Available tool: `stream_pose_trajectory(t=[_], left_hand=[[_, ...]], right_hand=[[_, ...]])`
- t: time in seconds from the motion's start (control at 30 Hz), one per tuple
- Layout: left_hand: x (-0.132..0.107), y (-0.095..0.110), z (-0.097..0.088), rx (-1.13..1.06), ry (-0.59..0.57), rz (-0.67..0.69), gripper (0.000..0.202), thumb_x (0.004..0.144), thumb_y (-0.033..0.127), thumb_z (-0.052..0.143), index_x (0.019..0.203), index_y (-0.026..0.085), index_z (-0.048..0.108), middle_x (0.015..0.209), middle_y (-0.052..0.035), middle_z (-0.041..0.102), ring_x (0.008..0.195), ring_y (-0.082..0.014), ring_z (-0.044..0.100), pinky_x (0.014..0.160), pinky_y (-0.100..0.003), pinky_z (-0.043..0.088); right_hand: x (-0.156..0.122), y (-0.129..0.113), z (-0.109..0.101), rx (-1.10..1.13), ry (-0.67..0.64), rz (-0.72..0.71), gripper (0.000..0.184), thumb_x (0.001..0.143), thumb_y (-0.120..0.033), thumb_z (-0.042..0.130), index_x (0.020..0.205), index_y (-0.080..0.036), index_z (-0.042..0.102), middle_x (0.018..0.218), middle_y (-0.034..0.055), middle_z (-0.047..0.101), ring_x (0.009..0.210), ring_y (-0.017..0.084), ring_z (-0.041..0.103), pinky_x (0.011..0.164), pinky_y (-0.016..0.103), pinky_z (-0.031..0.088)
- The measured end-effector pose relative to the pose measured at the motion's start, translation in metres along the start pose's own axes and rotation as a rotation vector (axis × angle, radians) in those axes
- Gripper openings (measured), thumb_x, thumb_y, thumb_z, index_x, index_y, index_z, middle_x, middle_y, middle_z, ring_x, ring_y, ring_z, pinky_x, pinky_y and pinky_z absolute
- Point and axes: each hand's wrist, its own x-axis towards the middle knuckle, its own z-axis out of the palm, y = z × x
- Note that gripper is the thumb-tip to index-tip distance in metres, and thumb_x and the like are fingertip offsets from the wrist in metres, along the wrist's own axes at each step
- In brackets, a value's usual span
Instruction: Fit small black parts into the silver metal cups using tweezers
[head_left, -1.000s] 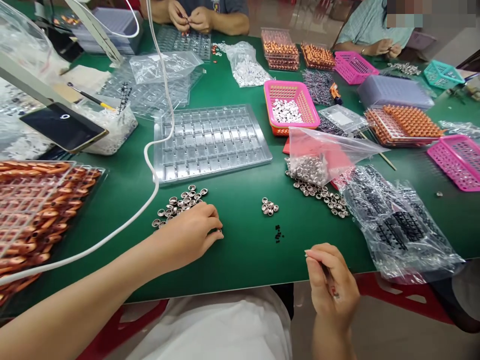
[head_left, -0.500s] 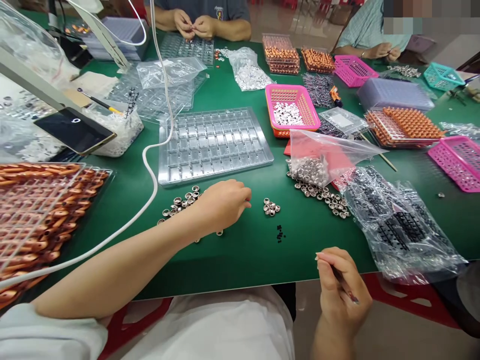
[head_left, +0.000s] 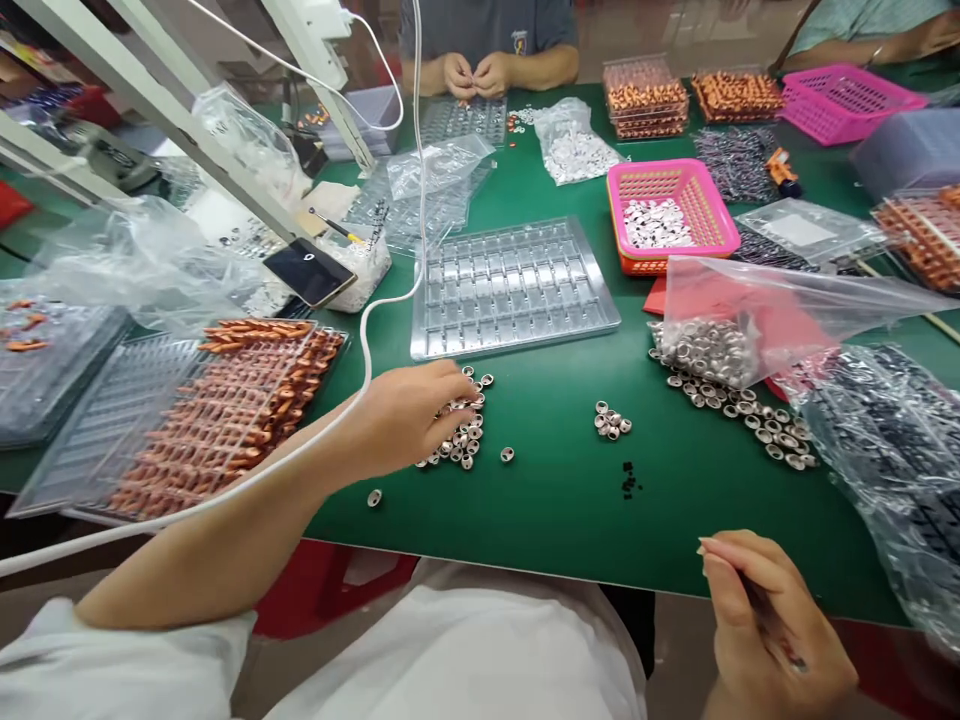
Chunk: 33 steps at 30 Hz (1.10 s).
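My left hand (head_left: 401, 415) reaches over a pile of small silvery metal cups (head_left: 466, 440). Its thumb and forefinger are apart, with some cups showing between them; the other fingers are partly hidden. One stray cup (head_left: 508, 454) lies right of the pile, another (head_left: 374, 498) nearer the table's front edge. My right hand (head_left: 776, 610) is at the front edge, thumb and forefinger pressed together. A thin dark tool (head_left: 795, 655) lies inside its curled fingers, its kind unclear. Left of and beyond that hand are tiny black parts (head_left: 628, 482) and a small cluster of cups (head_left: 613, 421).
A clear compartment tray (head_left: 517, 290) lies beyond the pile. A white cable (head_left: 366, 340) crosses over my left forearm. Orange parts fill a tray (head_left: 225, 430) at left. Right are a pink basket (head_left: 675, 180) and a bag of cups (head_left: 705, 345). A co-worker's hands (head_left: 476, 75) work opposite.
The view has swung left, so the table appears shifted right. My left hand has moved leftward onto the cup pile, its thumb and forefinger now apart. My right hand still holds the thin tool.
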Motion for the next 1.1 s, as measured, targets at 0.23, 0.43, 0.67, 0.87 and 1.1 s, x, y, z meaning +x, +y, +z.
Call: stream_pose_trajectory(t=[0.23,0.43,0.67,0.87,1.1], left_hand=[[-0.089,-0.044,0.031,-0.137,-0.283,-0.596,0.048,0.07,0.047,0.078,0.106,0.023,0.056,0.093,-0.0053,0.071,0.075,-0.0275,0.069,0.062,-0.032,0.048],[-0.084,-0.044,0.056,-0.377,-0.14,-0.623,0.043,0.078,0.045,0.071,0.106,0.023,0.049,0.098,-0.0032,0.068,0.075,-0.0216,0.069,0.068,-0.031,0.05],[-0.03,-0.043,0.065,-0.448,-0.025,-0.523,0.045,0.073,0.048,0.075,0.093,0.023,0.043,0.082,0.0031,0.061,0.068,-0.0193,0.065,0.062,-0.029,0.047],[-0.002,-0.04,0.061,-0.31,0.133,-0.391,0.04,0.079,0.048,0.074,0.09,0.023,0.044,0.077,0.0019,0.06,0.069,-0.0199,0.06,0.063,-0.03,0.046],[-0.012,0.005,0.082,-0.087,0.319,0.241,0.021,0.094,0.038,0.066,0.102,0.019,0.06,0.106,-0.0096,0.063,0.096,-0.0251,0.063,0.084,-0.039,0.054]], right_hand=[[0.003,0.004,0.004,0.028,-0.013,-0.009,0.005,0.088,-0.023,0.071,0.087,-0.019,0.071,0.09,0.0084,0.067,0.083,0.023,0.065,0.061,0.033,0.049],[0.006,0.016,0.007,0.06,-0.137,-0.133,0.008,0.087,-0.015,0.07,0.093,-0.02,0.072,0.088,0.0065,0.068,0.079,0.021,0.066,0.061,0.032,0.051],[0.0,0.014,0.007,0.099,-0.175,-0.18,0.021,0.084,-0.004,0.068,0.097,-0.019,0.072,0.087,0.0046,0.068,0.076,0.019,0.066,0.06,0.03,0.05],[-0.006,0.013,-0.002,0.077,-0.175,-0.171,0.024,0.085,-0.003,0.066,0.102,-0.019,0.072,0.087,0.0042,0.068,0.075,0.017,0.065,0.061,0.029,0.049],[-0.009,0.015,-0.005,0.056,-0.16,-0.144,0.02,0.086,-0.004,0.066,0.098,-0.019,0.071,0.089,0.0046,0.067,0.078,0.017,0.066,0.06,0.027,0.048]])
